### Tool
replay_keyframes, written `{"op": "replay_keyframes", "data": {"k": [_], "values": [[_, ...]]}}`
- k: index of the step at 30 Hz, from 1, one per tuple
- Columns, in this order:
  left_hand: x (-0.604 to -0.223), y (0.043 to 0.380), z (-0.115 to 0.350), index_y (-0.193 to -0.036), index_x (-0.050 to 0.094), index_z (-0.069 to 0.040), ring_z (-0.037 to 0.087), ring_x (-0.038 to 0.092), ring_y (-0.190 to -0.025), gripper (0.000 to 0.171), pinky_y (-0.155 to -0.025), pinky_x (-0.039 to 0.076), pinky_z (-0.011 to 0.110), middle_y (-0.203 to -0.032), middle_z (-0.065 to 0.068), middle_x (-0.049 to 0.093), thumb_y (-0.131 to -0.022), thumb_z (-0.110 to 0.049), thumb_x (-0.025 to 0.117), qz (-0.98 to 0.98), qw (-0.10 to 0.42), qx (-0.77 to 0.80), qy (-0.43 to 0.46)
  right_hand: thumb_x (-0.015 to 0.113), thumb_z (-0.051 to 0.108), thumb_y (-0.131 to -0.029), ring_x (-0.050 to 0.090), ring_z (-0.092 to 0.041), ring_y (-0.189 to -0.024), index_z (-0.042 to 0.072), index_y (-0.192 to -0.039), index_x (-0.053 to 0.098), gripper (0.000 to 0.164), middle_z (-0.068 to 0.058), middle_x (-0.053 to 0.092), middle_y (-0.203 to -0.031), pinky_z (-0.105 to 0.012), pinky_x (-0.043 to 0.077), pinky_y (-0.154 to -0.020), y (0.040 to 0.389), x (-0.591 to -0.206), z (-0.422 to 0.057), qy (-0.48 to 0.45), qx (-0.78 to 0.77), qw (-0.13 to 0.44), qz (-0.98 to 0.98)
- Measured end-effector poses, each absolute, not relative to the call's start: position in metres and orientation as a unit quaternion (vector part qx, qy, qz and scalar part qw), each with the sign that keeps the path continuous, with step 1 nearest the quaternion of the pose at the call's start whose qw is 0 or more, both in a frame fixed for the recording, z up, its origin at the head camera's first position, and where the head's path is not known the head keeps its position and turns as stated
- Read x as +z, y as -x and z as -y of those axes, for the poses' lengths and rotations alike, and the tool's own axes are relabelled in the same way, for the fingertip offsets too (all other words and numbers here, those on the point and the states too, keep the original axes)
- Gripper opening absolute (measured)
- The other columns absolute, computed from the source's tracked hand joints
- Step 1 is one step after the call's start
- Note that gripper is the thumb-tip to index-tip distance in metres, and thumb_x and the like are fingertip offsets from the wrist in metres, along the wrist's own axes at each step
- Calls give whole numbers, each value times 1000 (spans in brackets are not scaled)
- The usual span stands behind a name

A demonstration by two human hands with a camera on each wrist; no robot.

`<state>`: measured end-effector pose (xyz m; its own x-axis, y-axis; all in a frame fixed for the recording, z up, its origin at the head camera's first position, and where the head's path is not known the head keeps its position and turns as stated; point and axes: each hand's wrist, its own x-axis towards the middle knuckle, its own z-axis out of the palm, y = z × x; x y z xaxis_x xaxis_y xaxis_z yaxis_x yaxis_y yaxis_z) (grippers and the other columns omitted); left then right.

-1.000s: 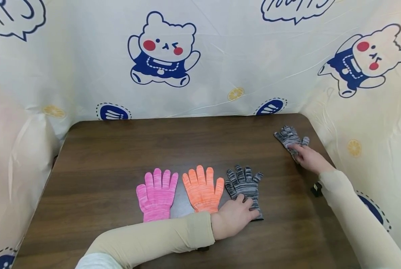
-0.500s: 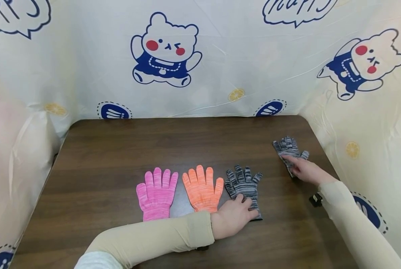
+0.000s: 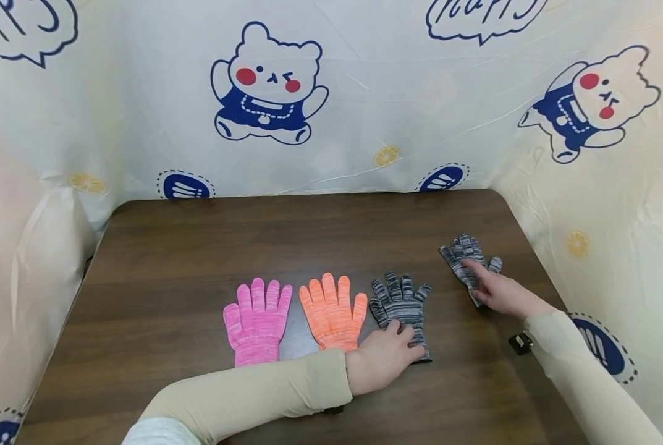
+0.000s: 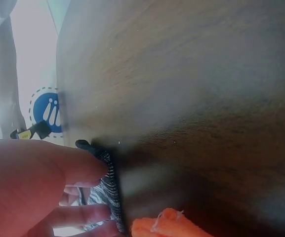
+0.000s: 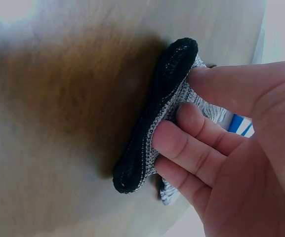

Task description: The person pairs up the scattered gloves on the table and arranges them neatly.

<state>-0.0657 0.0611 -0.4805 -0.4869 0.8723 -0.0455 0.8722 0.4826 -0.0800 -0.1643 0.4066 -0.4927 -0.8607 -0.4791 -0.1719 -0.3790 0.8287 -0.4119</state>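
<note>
My left hand [image 3: 383, 363] rests on the cuff end of a grey-and-black striped knit glove [image 3: 402, 309], which lies flat with its fingers spread. In the left wrist view, the thumb and fingertips press on that glove's fabric [image 4: 113, 190]. Farther right, my right hand [image 3: 506, 293] touches a second grey-and-black glove [image 3: 467, 250], its index finger extended over the palm. The right wrist view shows the thumb and fingertips lying against the knit just behind the black cuff edge [image 5: 144, 128]. An orange glove [image 3: 332, 312] and a pink glove [image 3: 257, 327] lie to the left in a row.
The brown wood table [image 3: 209, 247] has a printed cloth [image 3: 353, 99] hanging behind it and at both sides. My left sleeve [image 3: 253, 389] crosses in front of the pink and orange gloves and covers their lower ends.
The right hand has slid the far grey glove toward the front and slightly left, nearer to the row. The left hand has stayed on its grey glove.
</note>
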Motion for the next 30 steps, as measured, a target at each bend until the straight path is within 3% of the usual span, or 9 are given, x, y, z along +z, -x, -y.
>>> {"op": "replay_keyframes", "data": {"k": [6, 8, 13, 19, 24, 30], "values": [[-482, 66, -62, -131, 66, -36, 14, 56, -103, 30, -65, 55, 20, -120, -5, 61, -104, -24, 65, 861, 5, 38, 506, 69, 15, -100, 48, -9, -71, 35, -164, 32, 77, -17, 66, -113, -33, 43, -65, 175, -544, -444, 263, -172, 119, -942], [-482, 66, -62, -132, 65, -36, 14, 56, -103, 31, -66, 56, 20, -120, -5, 61, -104, -24, 65, 860, 4, 35, 508, 70, 14, -99, 48, -6, -69, 34, -165, 30, 79, -13, 67, -107, -32, 43, -63, 172, -543, -441, 251, -170, 139, -943], [-482, 66, -60, -132, 66, -35, 15, 56, -102, 29, -65, 56, 21, -120, -4, 61, -104, -23, 64, 859, 5, 29, 511, 66, 9, -99, 43, -10, -59, 13, -163, 33, 72, -1, 52, -80, -32, 39, -54, 151, -504, -407, 242, -196, 191, -931], [-481, 66, -60, -131, 67, -34, 15, 56, -100, 29, -64, 56, 20, -118, -4, 61, -104, -22, 64, 860, 11, 26, 509, 62, 7, -100, 40, -9, -55, 21, -164, 30, 73, 1, 48, -76, -34, 36, -50, 135, -492, -392, 254, -181, 168, -935], [-481, 66, -60, -131, 66, -35, 14, 56, -101, 29, -65, 55, 20, -119, -4, 61, -105, -23, 63, 860, 5, 28, 509, 65, 4, -96, 45, -10, -55, 10, -156, 32, 68, 4, 49, -70, -29, 40, -52, 124, -478, -373, 193, -205, 236, -930], [-482, 65, -59, -132, 66, -35, 15, 56, -102, 29, -66, 56, 20, -121, -4, 61, -105, -24, 64, 861, 6, 36, 508, 68, 7, -97, 43, -9, -52, 10, -156, 32, 69, 5, 49, -66, -28, 39, -51, 110, -471, -357, 164, -195, 258, -932]]}}
